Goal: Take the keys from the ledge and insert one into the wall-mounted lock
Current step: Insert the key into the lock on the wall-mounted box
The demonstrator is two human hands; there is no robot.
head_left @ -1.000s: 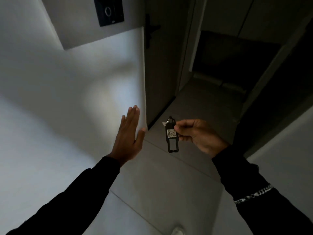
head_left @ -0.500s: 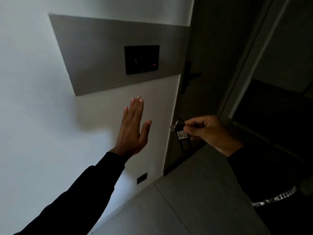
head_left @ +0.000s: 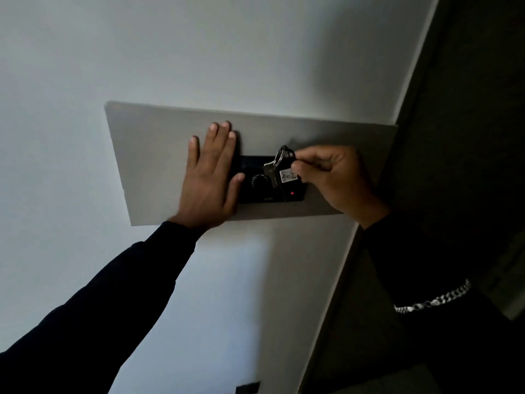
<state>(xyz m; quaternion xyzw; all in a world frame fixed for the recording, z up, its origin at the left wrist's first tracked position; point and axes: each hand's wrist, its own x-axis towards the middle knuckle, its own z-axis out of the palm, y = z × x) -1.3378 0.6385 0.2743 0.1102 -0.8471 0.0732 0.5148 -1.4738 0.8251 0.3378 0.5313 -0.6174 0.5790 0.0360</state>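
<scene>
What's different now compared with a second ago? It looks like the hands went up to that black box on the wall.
Both hands rose to the wall. The left hand, open in the air before, now lies flat on the grey panel beside the black lock. The right hand carried the keys up in front of the lock. Unchanged: the same pinch on the keys, and nothing let go.

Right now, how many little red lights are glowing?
1. It glows on the black lock panel, at its lower right, just below the tagged keys. The hands may hide others.

Black lock [head_left: 270, 191], red light [head_left: 292, 193], grey panel [head_left: 159, 155], white wall [head_left: 71, 66]
</scene>
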